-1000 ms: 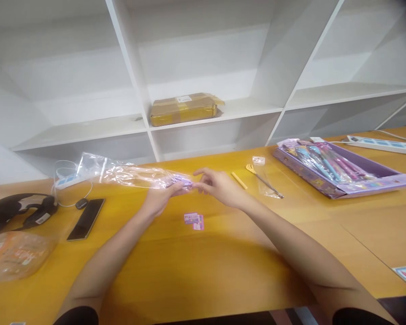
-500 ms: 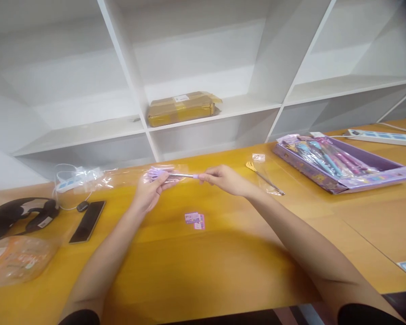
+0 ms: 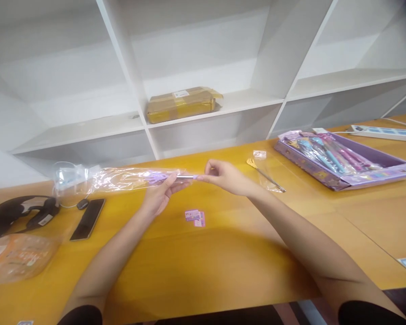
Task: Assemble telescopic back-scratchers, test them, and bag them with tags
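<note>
A purple stick with a silver rod (image 3: 184, 177) lies level between my hands above the wooden table (image 3: 223, 271). My left hand (image 3: 160, 192) pinches it near the middle, its purple end (image 3: 155, 177) pointing left inside a clear plastic sleeve (image 3: 122, 179). At the rod's right end, my right hand (image 3: 221, 176) grips the purple tip between thumb and index finger. Two small purple cards (image 3: 194, 216) overlap on the table below. To the right, a yellow-ended stick (image 3: 265, 176) lies in a clear wrapper.
A purple box (image 3: 311, 169) of wrapped sticks stands at right, near a power strip (image 3: 385, 132). At left are a phone (image 3: 88, 220), a black strap-like object (image 3: 20, 212) and an orange-printed bag (image 3: 23, 257). A taped parcel (image 3: 181, 106) sits on the shelf behind.
My left hand has moved slightly right along the stick. The clear sleeve now stretches out further to the left, and less of the silver rod shows between my hands.
</note>
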A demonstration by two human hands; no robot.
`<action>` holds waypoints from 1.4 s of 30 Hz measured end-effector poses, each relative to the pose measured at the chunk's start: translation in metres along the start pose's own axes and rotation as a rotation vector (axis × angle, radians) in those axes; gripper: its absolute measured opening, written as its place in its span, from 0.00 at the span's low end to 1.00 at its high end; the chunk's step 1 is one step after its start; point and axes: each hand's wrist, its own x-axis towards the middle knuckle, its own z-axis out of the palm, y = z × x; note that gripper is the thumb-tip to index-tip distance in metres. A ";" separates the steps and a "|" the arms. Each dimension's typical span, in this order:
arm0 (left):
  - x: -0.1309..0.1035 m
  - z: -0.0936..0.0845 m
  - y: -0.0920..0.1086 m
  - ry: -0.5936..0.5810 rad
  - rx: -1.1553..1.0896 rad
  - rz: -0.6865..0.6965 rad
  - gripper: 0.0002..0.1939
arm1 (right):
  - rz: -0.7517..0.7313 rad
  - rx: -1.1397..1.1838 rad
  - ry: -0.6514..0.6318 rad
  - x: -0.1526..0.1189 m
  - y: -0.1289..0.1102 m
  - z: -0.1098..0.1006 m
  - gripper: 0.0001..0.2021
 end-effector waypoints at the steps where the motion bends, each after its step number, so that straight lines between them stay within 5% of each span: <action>1: 0.000 0.001 -0.001 0.002 -0.002 -0.007 0.20 | -0.007 0.009 0.008 0.000 0.000 0.000 0.30; 9: 0.008 -0.012 0.011 -0.050 -0.104 0.025 0.26 | -0.099 0.106 0.044 0.006 0.011 -0.009 0.29; 16: 0.010 -0.020 0.009 -0.043 -0.053 0.077 0.18 | -0.087 0.239 -0.012 0.016 0.019 -0.015 0.30; 30: 0.002 0.002 -0.021 -0.011 -0.057 -0.078 0.22 | -0.133 0.206 -0.034 -0.008 0.000 0.022 0.24; 38: 0.016 -0.022 0.001 0.043 -0.062 0.073 0.16 | -0.135 0.371 -0.115 0.005 0.004 -0.016 0.19; 42: 0.013 -0.021 0.004 0.010 -0.026 0.066 0.17 | -0.137 0.395 -0.087 0.006 0.004 -0.009 0.19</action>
